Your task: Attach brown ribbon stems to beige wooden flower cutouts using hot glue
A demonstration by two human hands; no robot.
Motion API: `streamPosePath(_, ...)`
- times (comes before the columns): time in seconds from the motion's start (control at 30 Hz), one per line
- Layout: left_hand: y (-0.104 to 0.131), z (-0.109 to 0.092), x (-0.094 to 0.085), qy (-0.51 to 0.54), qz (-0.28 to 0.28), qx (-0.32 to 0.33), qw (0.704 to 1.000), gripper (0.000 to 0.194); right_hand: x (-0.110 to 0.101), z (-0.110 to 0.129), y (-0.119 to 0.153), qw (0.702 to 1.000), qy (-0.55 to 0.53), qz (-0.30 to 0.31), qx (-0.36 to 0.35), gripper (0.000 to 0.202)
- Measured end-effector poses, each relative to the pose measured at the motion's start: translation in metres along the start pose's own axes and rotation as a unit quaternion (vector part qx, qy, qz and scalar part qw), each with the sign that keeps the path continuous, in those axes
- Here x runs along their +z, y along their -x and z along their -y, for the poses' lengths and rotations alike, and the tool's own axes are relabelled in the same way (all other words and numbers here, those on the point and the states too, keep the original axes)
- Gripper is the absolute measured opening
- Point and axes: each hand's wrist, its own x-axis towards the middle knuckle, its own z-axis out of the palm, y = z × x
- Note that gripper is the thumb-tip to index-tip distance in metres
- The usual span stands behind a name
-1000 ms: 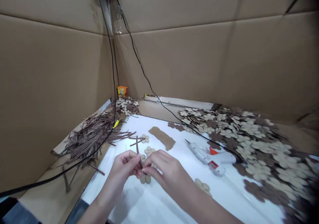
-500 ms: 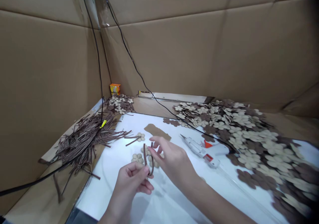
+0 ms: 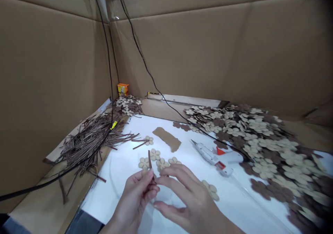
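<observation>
Pinched between the thumb and fingers of my left hand (image 3: 139, 190) is a narrow brown leather-like strip (image 3: 150, 159), one end sticking up. The rest of it curves down by the fingertips and is partly hidden. My right hand (image 3: 187, 196) is close against it on the right, its fingers bent toward the strip and its thumb apart below. Whether the right fingertips press on the strip cannot be made out. Just behind the hands, several beige flower cutouts lie on the white board (image 3: 117, 178), among them one flower (image 3: 155, 154) by the strip's upper end.
A white hot glue gun (image 3: 213, 159) lies on the right, nozzle toward the left. Flower cutouts (image 3: 262, 147) are heaped beyond it. Brown strips (image 3: 88, 137) form a pile at left. A cardboard scrap (image 3: 167, 139) lies behind the flowers. A black cable (image 3: 145, 67) hangs across.
My right hand has come down and back from the strip's raised end, its fingers now beside my left fingertips. The strip's right-hand leg no longer stands up. The view has shifted slightly.
</observation>
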Motion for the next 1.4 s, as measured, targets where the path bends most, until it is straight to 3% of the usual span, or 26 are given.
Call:
streamPosePath(0.13,0.001,0.005,0.000,0.002,0.006,0.000,1.000,0.024,0.007,0.002,0.003,0.995,0.088,-0.049,-0.022,0.012)
streamPosePath(0.27,0.001,0.010,0.001,0.000,-0.027,-0.020,0.999,0.027,0.014,-0.004,0.004,0.994,0.086,-0.059,-0.025,0.015)
streamPosePath(0.37,-0.001,0.006,-0.006,-0.059,-0.001,-0.051,0.997,0.034,0.013,-0.010,0.000,0.996,0.061,-0.065,-0.018,0.014)
streamPosePath(0.43,-0.002,-0.004,-0.014,-0.127,0.001,-0.026,0.992,0.041,0.009,-0.015,-0.005,0.998,0.017,-0.054,0.022,0.013)
streamPosePath(0.47,-0.002,-0.012,-0.017,-0.174,-0.018,0.022,0.984,0.042,0.006,-0.018,-0.008,0.997,-0.014,-0.044,0.057,0.012)
streamPosePath(0.5,-0.002,-0.021,-0.019,-0.230,-0.051,0.104,0.966,0.040,0.002,-0.020,-0.013,0.993,-0.048,-0.030,0.104,0.012)
streamPosePath(0.53,-0.002,-0.031,-0.020,-0.300,-0.096,0.191,0.930,0.038,-0.002,-0.022,-0.018,0.984,-0.083,-0.010,0.160,0.013)
streamPosePath(0.6,-0.001,-0.054,-0.014,-0.429,-0.115,0.317,0.838,0.034,-0.010,-0.027,-0.029,0.950,-0.145,0.040,0.275,0.020)
streamPosePath(0.67,-0.003,-0.074,0.000,-0.544,-0.029,0.344,0.765,0.025,-0.015,-0.031,-0.040,0.905,-0.205,0.084,0.362,0.026)
streamPosePath(0.7,-0.006,-0.081,0.007,-0.576,0.023,0.331,0.747,0.023,-0.015,-0.034,-0.045,0.889,-0.231,0.095,0.385,0.028)
streamPosePath(0.77,-0.017,-0.089,0.021,-0.585,0.116,0.264,0.758,0.025,-0.014,-0.040,-0.051,0.875,-0.265,0.087,0.395,0.028)
streamPosePath(0.83,-0.034,-0.087,0.029,-0.527,0.214,0.164,0.806,0.031,-0.009,-0.047,-0.053,0.881,-0.275,0.063,0.380,0.029)
streamPosePath(0.87,-0.043,-0.083,0.030,-0.507,0.233,0.140,0.818,0.035,-0.006,-0.051,-0.053,0.885,-0.274,0.055,0.372,0.030)
streamPosePath(0.97,-0.064,-0.068,0.025,-0.472,0.236,0.122,0.840,0.040,0.002,-0.060,-0.050,0.895,-0.268,0.046,0.353,0.033)
streamPosePath(1.1,-0.071,-0.056,0.017,-0.442,0.222,0.120,0.861,0.037,0.007,-0.066,-0.047,0.894,-0.272,0.046,0.354,0.031)
streamPosePath(1.4,-0.081,-0.063,0.021,-0.431,0.239,0.126,0.861,0.037,0.009,-0.075,-0.045,0.879,-0.300,0.041,0.370,0.039)
